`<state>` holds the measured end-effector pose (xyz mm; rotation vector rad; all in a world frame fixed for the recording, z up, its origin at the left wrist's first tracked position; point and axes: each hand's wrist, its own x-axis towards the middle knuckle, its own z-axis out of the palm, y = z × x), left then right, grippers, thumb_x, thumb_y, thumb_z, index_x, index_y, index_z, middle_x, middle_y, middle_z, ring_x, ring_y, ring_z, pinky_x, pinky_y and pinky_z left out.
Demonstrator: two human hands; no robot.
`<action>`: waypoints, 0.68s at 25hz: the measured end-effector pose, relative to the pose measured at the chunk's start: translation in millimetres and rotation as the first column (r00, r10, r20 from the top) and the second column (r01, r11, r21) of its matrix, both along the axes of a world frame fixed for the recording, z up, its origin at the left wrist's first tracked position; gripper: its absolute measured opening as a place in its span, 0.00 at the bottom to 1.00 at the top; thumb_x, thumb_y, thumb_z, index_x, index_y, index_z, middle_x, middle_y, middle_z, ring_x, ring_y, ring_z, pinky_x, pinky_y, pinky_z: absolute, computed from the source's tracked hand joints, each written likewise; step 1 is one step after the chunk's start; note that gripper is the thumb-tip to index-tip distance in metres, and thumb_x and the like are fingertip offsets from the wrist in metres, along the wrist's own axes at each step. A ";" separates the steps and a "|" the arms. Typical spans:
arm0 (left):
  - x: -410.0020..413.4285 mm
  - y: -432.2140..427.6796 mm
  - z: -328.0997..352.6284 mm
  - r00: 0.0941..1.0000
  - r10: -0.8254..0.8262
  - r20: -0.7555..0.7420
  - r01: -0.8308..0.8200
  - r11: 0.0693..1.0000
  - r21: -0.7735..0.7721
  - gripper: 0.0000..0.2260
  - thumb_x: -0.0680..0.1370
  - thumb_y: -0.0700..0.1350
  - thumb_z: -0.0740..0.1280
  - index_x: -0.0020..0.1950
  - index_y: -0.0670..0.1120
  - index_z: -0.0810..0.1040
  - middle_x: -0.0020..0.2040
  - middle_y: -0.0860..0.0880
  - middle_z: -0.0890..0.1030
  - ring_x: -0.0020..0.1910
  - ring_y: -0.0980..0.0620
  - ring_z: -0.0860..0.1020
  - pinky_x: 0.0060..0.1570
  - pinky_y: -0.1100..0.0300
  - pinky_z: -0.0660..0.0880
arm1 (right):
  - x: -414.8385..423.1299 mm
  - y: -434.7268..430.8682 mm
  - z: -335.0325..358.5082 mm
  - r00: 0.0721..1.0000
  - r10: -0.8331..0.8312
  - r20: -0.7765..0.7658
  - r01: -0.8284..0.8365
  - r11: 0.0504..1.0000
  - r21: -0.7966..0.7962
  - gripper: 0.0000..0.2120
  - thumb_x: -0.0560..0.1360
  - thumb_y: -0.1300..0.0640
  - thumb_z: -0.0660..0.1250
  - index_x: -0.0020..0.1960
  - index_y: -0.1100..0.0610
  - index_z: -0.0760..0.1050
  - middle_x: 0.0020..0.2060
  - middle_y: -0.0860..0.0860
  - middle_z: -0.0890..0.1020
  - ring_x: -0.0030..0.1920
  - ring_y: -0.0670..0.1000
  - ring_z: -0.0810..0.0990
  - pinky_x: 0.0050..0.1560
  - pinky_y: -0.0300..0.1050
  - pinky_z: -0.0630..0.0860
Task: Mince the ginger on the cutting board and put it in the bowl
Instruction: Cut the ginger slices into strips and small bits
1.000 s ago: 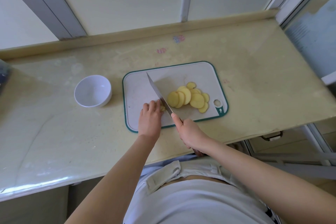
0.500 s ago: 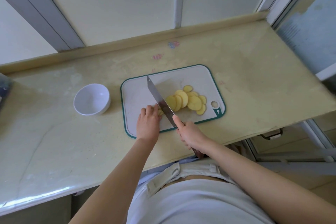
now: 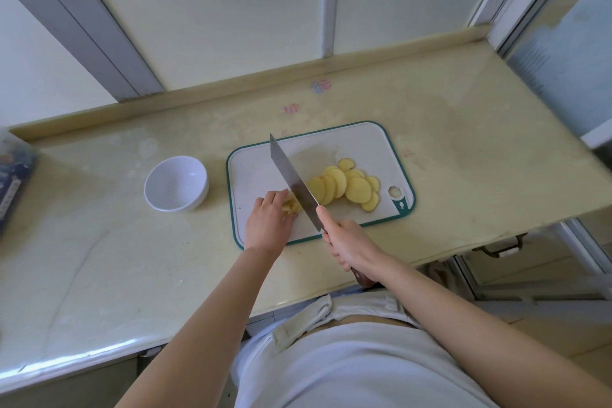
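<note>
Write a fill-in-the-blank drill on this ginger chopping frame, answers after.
The right hand grips a ____. The white bowl stands ____ of the cutting board. The bowl holds ____ ginger. The left hand holds cut ginger; the round slices lie at the board's ____ end.
Missing: knife, left, no, right.

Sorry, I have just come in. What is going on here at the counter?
A person is cutting ginger on the cutting board. The right hand grips the knife, whose blade lies slantwise across the board. The left hand holds a small ginger piece against the blade. A pile of round ginger slices lies to the right of the blade, not yet minced. The white bowl, left of the board, looks empty.
</note>
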<state>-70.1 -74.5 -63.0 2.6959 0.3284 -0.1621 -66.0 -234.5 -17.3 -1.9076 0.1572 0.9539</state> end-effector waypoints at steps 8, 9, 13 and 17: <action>-0.6 -3.1 -1.6 0.998 0.024 0.060 -0.024 1.000 0.001 0.13 0.79 0.48 0.61 0.62 0.47 0.75 0.60 0.50 0.76 0.58 0.48 0.71 0.52 0.56 0.71 | -6.1 0.4 2.7 1.000 0.006 -0.015 -0.006 1.000 -0.024 0.26 0.80 0.35 0.51 0.32 0.53 0.59 0.21 0.46 0.62 0.21 0.46 0.59 0.21 0.35 0.58; -1.2 -3.5 -2.6 0.997 0.026 0.066 -0.026 1.000 0.001 0.13 0.79 0.47 0.61 0.62 0.47 0.76 0.60 0.50 0.77 0.57 0.48 0.72 0.51 0.56 0.72 | -6.3 0.7 2.3 1.000 0.013 -0.016 -0.014 0.999 -0.035 0.26 0.80 0.35 0.50 0.32 0.53 0.59 0.22 0.46 0.62 0.21 0.47 0.59 0.21 0.35 0.58; -1.8 -5.6 -4.9 0.997 0.040 0.072 -0.042 0.999 0.020 0.11 0.80 0.46 0.60 0.60 0.46 0.76 0.59 0.50 0.77 0.57 0.48 0.71 0.48 0.56 0.72 | -6.1 2.3 1.2 0.999 0.051 -0.012 -0.052 0.994 -0.100 0.28 0.80 0.35 0.49 0.32 0.55 0.60 0.25 0.50 0.63 0.23 0.49 0.61 0.23 0.38 0.61; -0.5 -6.0 -7.4 0.996 0.025 0.081 -0.027 0.999 0.028 0.11 0.79 0.45 0.61 0.59 0.46 0.77 0.57 0.49 0.79 0.55 0.46 0.72 0.46 0.55 0.71 | -4.5 5.5 0.2 0.998 0.069 -0.008 -0.069 0.984 -0.164 0.29 0.81 0.36 0.49 0.30 0.56 0.60 0.26 0.51 0.64 0.24 0.51 0.62 0.25 0.40 0.61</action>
